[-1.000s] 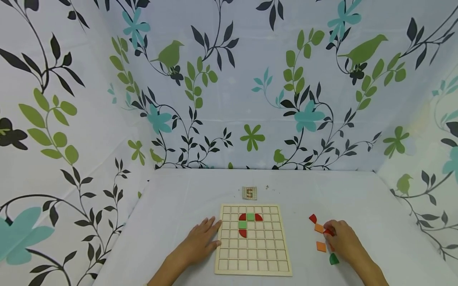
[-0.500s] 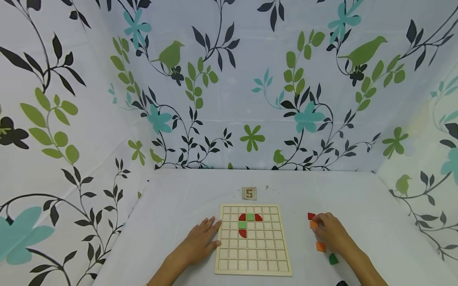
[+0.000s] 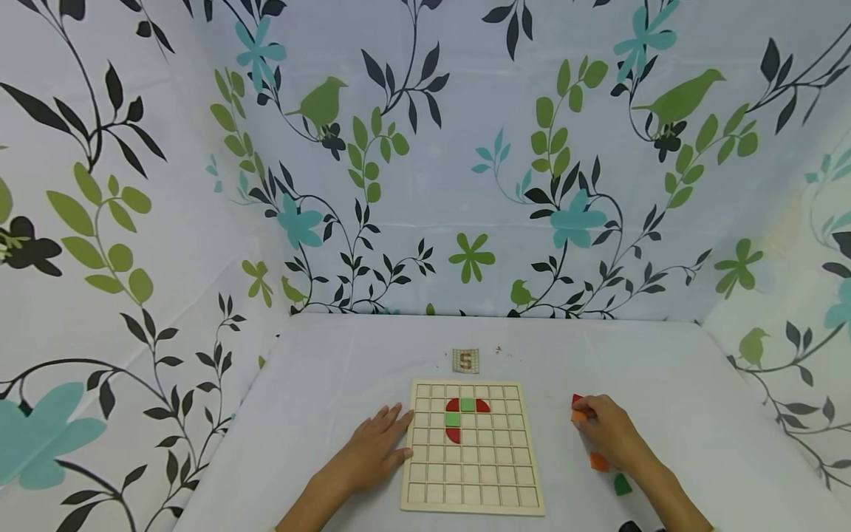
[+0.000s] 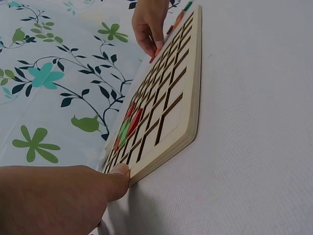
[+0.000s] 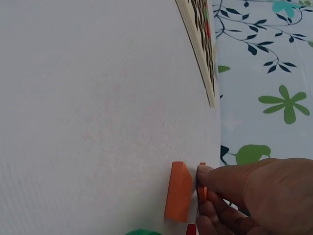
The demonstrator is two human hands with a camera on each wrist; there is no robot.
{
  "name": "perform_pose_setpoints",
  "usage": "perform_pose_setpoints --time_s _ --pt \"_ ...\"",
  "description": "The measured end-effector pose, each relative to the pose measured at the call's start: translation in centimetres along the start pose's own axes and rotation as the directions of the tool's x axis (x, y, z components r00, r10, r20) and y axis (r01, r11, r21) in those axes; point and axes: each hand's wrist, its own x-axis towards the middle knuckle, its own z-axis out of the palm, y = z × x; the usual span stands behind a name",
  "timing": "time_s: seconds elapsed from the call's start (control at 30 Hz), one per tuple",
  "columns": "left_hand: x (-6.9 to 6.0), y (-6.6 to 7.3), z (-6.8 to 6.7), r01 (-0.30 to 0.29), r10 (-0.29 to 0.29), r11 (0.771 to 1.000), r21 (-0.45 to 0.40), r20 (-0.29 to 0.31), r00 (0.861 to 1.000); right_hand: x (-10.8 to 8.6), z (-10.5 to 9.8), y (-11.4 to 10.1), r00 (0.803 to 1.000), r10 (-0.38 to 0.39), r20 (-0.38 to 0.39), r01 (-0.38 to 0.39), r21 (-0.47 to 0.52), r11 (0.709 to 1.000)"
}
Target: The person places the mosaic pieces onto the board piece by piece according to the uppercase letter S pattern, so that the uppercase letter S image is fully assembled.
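A big white cloth with leaves, flowers and birds (image 3: 425,185) hangs at the back and sides. In front is a white table (image 3: 332,384). On it lies a flat wooden board (image 3: 495,473) cut into little squares. The left hand (image 3: 374,449) lies by the board's left side, its fingers stretched out and not closed on anything, and its thumb touches the edge. The right hand (image 3: 610,430) is well apart from the board, on its right. Its thumb and fingers pinch an orange block (image 3: 580,416) down by the table. A small card (image 3: 465,360) with a brown mark sits just past the board. Near the right hand lie a second orange block (image 3: 599,462), a green block (image 3: 622,485) and, just past its fingertips, a red block (image 3: 575,399). In the board's squares sit three red pieces (image 3: 482,406) and two green pieces (image 3: 468,405), making a bent line.
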Motion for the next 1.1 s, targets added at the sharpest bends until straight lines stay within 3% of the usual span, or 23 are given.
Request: perform_pose_setpoints --time_s 0.33,0.57,0.9,1.1 --pt "0.1 0.0 -0.4 -0.005 0.006 1.000 0.020 -0.005 1.000 1.5 1.3 -1.9 0.998 -0.053 -0.019 0.052 -0.050 0.997" --pt "0.0 0.1 -0.4 0.000 0.000 1.000 0.001 0.008 1.000 2.5 2.2 -3.7 0.991 -0.134 -0.013 0.133 -0.040 0.990" --pt "0.0 -0.1 0.1 0.005 -0.005 1.000 0.011 0.003 1.000 2.9 4.7 -8.1 0.993 -0.114 0.018 0.113 0.030 0.993" --pt "0.0 -0.1 0.2 0.010 -0.010 1.000 0.014 0.011 1.000 2.7 7.0 -10.3 0.969 -0.236 0.067 0.228 0.109 0.968"
